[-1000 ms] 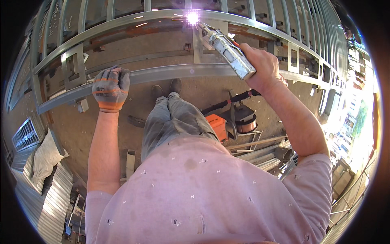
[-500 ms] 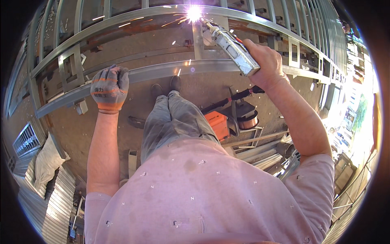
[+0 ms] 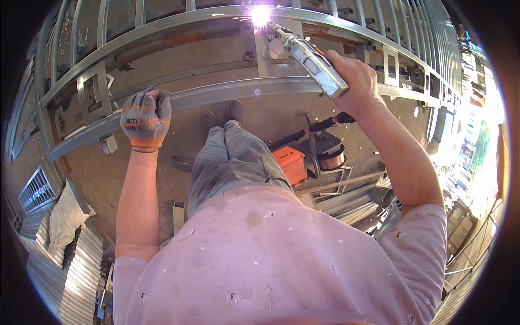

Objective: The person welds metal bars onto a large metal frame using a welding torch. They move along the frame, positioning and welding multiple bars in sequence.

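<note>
At the far lower left of the frame a pale sack [image 3: 62,219] lies against corrugated metal sheets [image 3: 70,281]. Left of centre, the left hand [image 3: 145,120], in a grey and orange glove, is closed around the lower rail [image 3: 227,93] of a steel frame. At the middle, an orange box-shaped welding machine [image 3: 290,164] stands on the ground beside a wire spool [image 3: 331,157]. Upper right of centre, the bare right hand [image 3: 355,81] grips a silvery welding torch [image 3: 310,59]. Its long axis runs diagonally, its tip pointing to the upper left at a bright spark [image 3: 260,14] on the upper rail [image 3: 162,33].
</note>
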Demonstrator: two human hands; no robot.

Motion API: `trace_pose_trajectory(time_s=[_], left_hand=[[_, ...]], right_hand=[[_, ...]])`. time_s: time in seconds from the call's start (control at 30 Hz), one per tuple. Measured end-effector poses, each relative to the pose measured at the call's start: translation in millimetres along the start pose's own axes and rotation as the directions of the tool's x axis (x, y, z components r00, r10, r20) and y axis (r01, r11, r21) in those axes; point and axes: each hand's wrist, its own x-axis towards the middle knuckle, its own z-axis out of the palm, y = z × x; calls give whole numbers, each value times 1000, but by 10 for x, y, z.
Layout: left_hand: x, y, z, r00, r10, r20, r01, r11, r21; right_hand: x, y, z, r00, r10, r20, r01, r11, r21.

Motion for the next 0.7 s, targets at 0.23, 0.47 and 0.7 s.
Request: trace_pose_trajectory(time_s=[0.23,0.47,0.7], left_hand=[[1,16,-11,1000,-14,9,14,1000,10],[-13,5,-13,1000,-8,-10,8,1000,0],[-14,14,-23,1000,-13,8,13,1000,26]], right_hand=[[-22,13,22,1000,-4,-23,5,1000,27],[-247,57,-50,999,11,-41,-6,994,112],[-331,299,-12,992,80,-93,-74,995,63]])
